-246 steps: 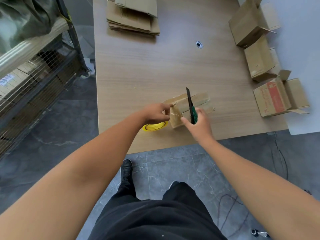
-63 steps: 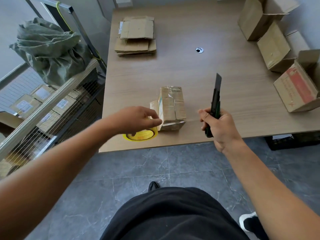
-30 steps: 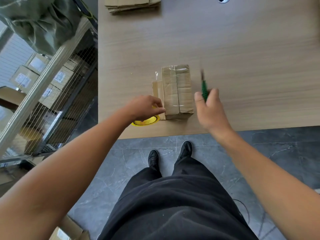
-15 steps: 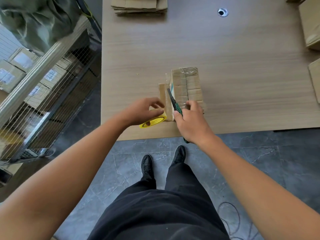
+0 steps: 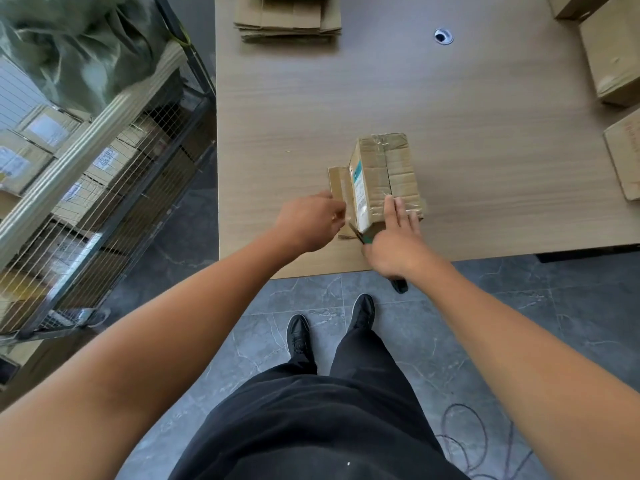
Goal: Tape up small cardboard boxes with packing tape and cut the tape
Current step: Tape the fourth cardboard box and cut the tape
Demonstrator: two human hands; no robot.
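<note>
Now our right hand [image 5: 394, 247], gripping the knife [image 5: 366, 239], has drawn it back to the near-left corner of the box [image 5: 384, 168] on the tabletop [image 5: 450, 116], fingers [image 5: 398, 209] flat on top, left hand [image 5: 308, 223] curled alongside, grip unclear, so we reckon the tape [image 5: 382, 139] is prob. cut.

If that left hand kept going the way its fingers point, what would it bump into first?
The left hand would probably meet the open flap first, then the box itself; depth is unclear.

Brown box [image 5: 391, 168], teal-edged label [image 5: 358, 192]; seemingly green knife [image 5: 367, 240].
</note>
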